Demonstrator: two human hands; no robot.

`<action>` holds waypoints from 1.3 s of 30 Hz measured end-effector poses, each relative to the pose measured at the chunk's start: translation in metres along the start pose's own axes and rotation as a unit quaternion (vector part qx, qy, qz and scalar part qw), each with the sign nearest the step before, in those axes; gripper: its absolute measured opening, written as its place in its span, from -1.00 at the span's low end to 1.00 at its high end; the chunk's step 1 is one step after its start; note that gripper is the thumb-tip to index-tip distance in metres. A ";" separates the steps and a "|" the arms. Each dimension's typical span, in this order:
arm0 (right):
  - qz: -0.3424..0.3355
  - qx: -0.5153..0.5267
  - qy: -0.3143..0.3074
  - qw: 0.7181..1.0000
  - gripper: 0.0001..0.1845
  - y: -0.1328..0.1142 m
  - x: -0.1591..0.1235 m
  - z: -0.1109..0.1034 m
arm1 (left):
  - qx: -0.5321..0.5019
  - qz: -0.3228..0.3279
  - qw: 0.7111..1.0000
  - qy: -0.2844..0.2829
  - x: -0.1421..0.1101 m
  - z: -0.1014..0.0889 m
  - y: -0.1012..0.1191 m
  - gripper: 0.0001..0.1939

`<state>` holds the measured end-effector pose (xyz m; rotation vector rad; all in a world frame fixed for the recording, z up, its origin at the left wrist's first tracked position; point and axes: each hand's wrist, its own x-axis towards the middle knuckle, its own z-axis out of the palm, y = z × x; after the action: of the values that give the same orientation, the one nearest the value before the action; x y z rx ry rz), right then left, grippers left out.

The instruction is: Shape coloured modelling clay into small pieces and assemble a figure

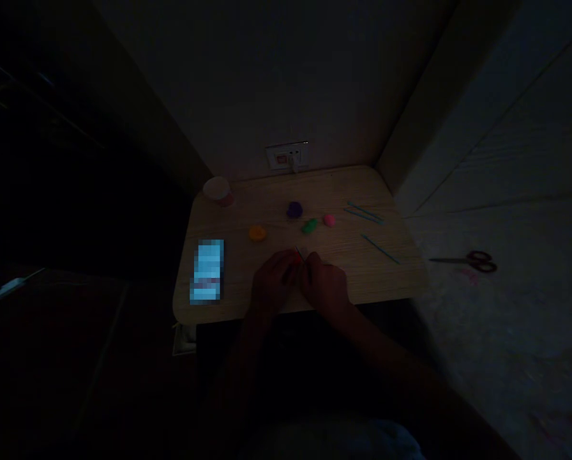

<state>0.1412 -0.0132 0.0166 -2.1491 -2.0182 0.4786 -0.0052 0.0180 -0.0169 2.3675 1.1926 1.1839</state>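
Near the front edge of the small wooden table, my left hand [271, 278] is curled around a small red clay-like lump [296, 257]. My right hand [327, 281] pinches a thin pointed tool [300, 253], whose tip meets or overlaps the red lump. In this dim light I cannot make out the tool's exact kind, and the fingers hide most of the lump. Beyond the hands lie an orange lump [257, 233], a purple lump [294, 209], a green lump [309, 226] and a pink lump [329, 220].
A lit phone [207, 271] lies on the table [238, 281] at left, with a paper cup [218, 190] behind it. Thin blue sticks [380, 249] lie at right. Scissors [468, 260] rest on a pale surface beyond the table. A wall socket [287, 156] is behind.
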 end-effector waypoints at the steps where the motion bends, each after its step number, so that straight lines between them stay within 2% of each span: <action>1: -0.001 0.000 0.000 1.000 -0.69 -0.001 -0.001 0.000 | 0.000 0.000 1.000 -0.001 -0.001 0.000 -0.001 -0.81; 8: -0.021 0.012 -0.004 1.000 -0.71 -0.003 -0.001 -0.003 | -0.004 0.001 1.000 -0.001 -0.005 0.003 -0.007 -0.80; 18: -0.054 0.031 0.018 0.998 -0.67 0.006 0.000 0.008 | 0.002 0.003 1.000 -0.006 -0.006 0.004 -0.009 -0.80; 25: -0.005 -0.004 -0.020 1.000 -0.70 0.001 0.000 -0.002 | 0.002 0.015 1.000 -0.012 -0.002 0.004 -0.006 -0.81; 29: 0.033 0.000 -0.019 0.999 -0.70 0.000 -0.001 -0.005 | -0.003 -0.004 1.000 -0.021 0.001 0.001 -0.003 -0.80; 35: 0.038 0.016 -0.027 0.999 -0.72 -0.002 -0.003 -0.006 | -0.006 -0.034 0.999 -0.039 0.005 -0.003 0.000 -0.85; 39: 0.054 0.024 -0.010 0.998 -0.71 0.002 -0.004 -0.006 | -0.004 -0.045 0.998 -0.042 0.007 -0.003 0.000 -0.83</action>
<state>0.1452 -0.0166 0.0224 -2.2406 -1.8876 0.5601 -0.0050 0.0230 -0.0116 2.3080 1.2488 1.0480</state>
